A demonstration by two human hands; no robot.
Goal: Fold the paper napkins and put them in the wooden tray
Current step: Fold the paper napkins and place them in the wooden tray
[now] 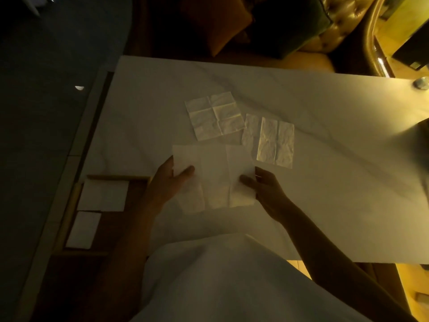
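Note:
An unfolded white paper napkin (214,177) is held flat just above the table between both hands. My left hand (164,184) pinches its left edge with the thumb on top. My right hand (264,189) pinches its right edge the same way. Farther back lie a creased open napkin (214,115) and two overlapping half-folded napkins (275,142). The wooden tray (97,177) sits at the table's near left corner and holds two folded napkins, a larger one (103,195) and a smaller one (82,230).
The white marble-patterned table (325,182) stretches to the right. A small round metal object (420,83) stands at its far right edge. Cushioned seats are beyond the far edge. My white garment fills the bottom of the view.

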